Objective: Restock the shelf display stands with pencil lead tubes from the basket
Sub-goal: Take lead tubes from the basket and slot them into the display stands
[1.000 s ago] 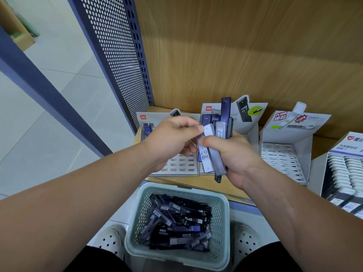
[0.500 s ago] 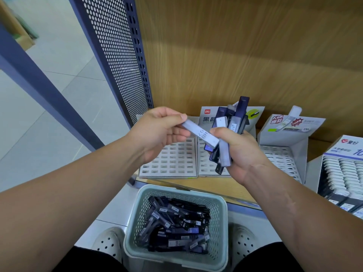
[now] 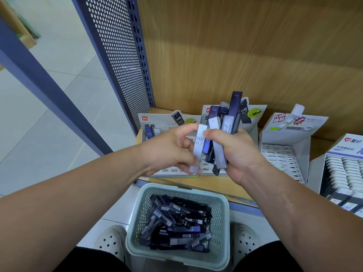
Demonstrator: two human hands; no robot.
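Along the far side runs a wooden shelf (image 3: 216, 185), with a perforated panel (image 3: 117, 55) closing its left end. Near the person, on the floor between two white shoes (image 3: 110, 240), sits a pale green basket (image 3: 135, 232) holding a loose heap of dark tubes (image 3: 176, 222). On the shelf, the left stand (image 3: 163, 120) has two tubes slotted in its far left corner, the middle stand (image 3: 257, 112) is mostly hidden by the hands, the right stand (image 3: 284, 154) shows bare slots, and a box (image 3: 345, 173) at the right edge is packed with white-capped tubes. Both hands meet above the left and middle stands. The right hand (image 3: 235, 152) is curled round a bundle (image 3: 225, 124) of blue and grey tubes, which stick up past its fingers. The left hand (image 3: 167, 150) pinches a pale tube (image 3: 198, 148) marked HB 0.7, thumb at its top end and fingertips at its lower end. This tube stands nearly upright at the bundle's left edge, with the right thumb lying across it.
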